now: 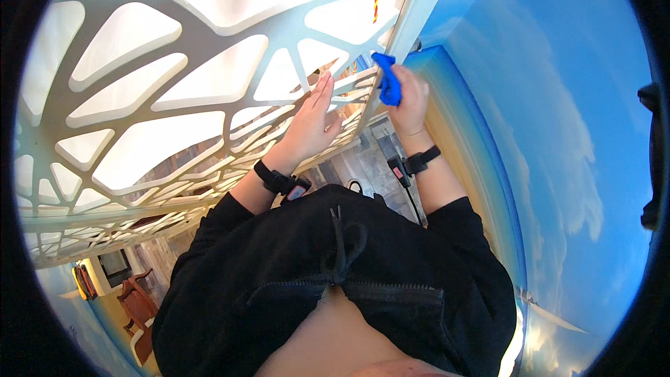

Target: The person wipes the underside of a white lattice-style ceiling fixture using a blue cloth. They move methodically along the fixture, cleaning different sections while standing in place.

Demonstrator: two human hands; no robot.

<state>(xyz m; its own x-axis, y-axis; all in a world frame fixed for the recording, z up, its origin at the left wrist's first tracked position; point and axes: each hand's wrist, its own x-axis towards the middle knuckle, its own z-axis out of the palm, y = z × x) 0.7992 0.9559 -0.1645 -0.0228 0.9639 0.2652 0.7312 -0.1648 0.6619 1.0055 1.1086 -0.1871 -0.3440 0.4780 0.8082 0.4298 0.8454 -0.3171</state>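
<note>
My right hand point(410, 98) grips a bunched blue cloth point(388, 79), which lies close to the upright edge post point(407, 18) of a white lattice screen; whether it touches the post I cannot tell. With straight fingers, my left hand point(312, 120) is held flat beside the screen's cut-out panel point(209, 63), its fingertips near the bars and nothing in its grasp. Contact between the fingertips and the panel is unclear. Each wrist wears a black strap with a small device, and a cable hangs from the right wrist device point(399, 170).
A wall with a sky-and-beach mural point(539, 104) curves along the right. Grey plank-patterned flooring point(374, 152) shows below my hands. Behind the screen at lower left stand wooden chairs point(138, 301). A red-and-yellow twisted cord point(376, 6) hangs beyond the panel's openings.
</note>
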